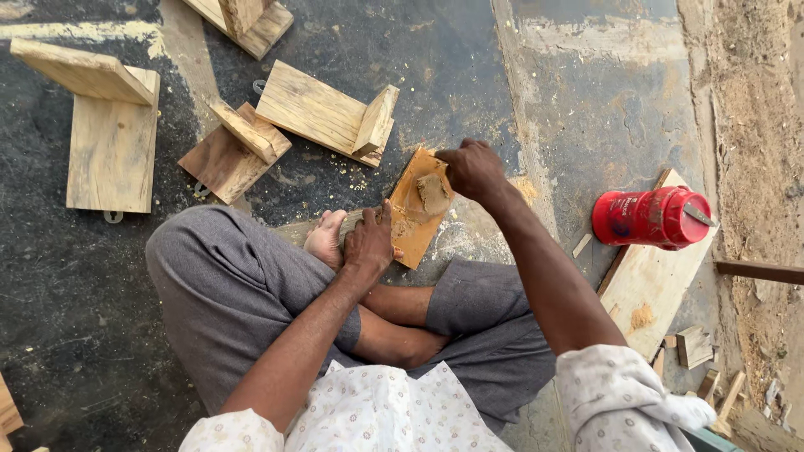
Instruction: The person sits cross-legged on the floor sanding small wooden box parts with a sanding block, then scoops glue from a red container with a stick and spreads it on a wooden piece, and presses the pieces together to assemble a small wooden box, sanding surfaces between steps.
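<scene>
Putty (pixel 432 192) coats orange wooden board (pixel 419 219) under hands.

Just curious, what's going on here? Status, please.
Left hand pinning small wooden board. Right hand pressing brown paste onto it. Red container lies aside.

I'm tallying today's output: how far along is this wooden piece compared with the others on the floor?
Done: three joined pieces lie on the floor. In hand: the left hand steadies a small board while the right hand presses brown paste onto it. Left: this board carries no upright block.
</scene>
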